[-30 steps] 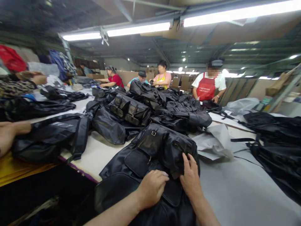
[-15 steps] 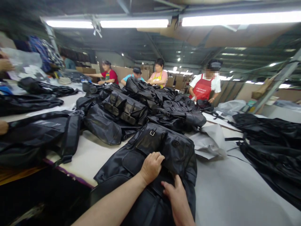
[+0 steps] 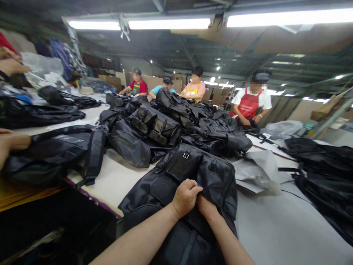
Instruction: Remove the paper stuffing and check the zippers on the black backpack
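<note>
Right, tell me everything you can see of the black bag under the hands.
The black bag looks like creased, glossy leather or imitation leather. It lies flat on the white table, with two upper pockets, one carrying a small metal buckle, and a flap pocket lower left. The left hand is curled on it, and the right hand presses against it, partly hidden.

bright fluorescent tubes (image 3: 168, 24) overhead, dim ceiling (image 3: 176, 48), sheen on black bags (image 3: 215, 180), bowed wide-angle edges
</note>
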Motion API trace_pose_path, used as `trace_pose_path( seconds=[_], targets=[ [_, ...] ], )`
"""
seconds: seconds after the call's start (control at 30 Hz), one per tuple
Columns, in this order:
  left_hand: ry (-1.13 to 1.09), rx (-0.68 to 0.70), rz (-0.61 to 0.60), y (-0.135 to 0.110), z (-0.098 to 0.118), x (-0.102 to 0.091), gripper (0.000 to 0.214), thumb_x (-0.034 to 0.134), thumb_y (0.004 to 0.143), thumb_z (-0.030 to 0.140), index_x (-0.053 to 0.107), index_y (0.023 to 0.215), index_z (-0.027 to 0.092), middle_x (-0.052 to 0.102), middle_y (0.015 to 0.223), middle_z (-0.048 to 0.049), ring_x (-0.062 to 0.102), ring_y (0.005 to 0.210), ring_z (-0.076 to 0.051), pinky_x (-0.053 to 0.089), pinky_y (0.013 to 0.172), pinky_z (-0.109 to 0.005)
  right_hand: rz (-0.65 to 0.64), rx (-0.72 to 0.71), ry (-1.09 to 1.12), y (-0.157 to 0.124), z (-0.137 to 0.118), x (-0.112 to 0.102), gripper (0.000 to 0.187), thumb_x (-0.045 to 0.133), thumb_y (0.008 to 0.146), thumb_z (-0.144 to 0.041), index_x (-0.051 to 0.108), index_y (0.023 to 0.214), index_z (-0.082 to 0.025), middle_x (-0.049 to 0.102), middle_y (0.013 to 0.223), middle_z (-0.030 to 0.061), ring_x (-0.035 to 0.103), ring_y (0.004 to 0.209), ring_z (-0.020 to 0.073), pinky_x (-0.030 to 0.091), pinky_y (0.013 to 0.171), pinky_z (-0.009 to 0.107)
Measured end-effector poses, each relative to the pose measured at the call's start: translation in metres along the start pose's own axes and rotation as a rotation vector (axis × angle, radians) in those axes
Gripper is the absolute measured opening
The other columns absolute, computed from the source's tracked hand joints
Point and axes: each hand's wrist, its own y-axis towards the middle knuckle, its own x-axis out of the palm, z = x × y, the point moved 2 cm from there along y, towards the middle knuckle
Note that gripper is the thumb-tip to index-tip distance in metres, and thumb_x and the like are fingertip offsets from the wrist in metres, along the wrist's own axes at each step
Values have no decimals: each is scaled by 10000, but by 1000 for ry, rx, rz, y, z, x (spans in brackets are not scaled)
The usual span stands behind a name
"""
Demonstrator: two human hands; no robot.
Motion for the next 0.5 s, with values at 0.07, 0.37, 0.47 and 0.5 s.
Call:
trace_pose_path(
  seconds=[0.07,0.37,0.47,0.5],
  targets=[
    [27,-47,-18,-1,-1,-1,251,409,874,145,641,958,192,557,838,-64,501,778,-168,450,698,-307,-41,-46,-30,-15,-4,2,408,359,746,-97,640,1042,-123,669,973,138,596,987,281,389,957,462],
    [-32,0,69,-1,0,-5,286,429,850,118,662,974,228,541,806,-48,486,753,-144,432,689,-279,80,-114,-501,-60,0,1,443,315,796,-74,504,1193,-18,565,1160,228,531,1095,308,427,922,455],
    [-3,1,62,-3,0,-3,258,446,852,143,670,951,224,541,790,-48,489,748,-144,431,677,-274,-89,-127,-506,-31,-17,-2,389,318,810,-74,597,1082,-69,625,1072,194,546,1092,305,392,960,460],
    [10,-13,55,-3,0,-5,258,443,851,145,669,948,224,542,792,-49,493,752,-147,432,679,-280,-140,-131,-500,-26,-22,-3,386,327,804,-69,613,1062,-85,639,1055,183,564,1070,297,400,954,448]
  ],
)
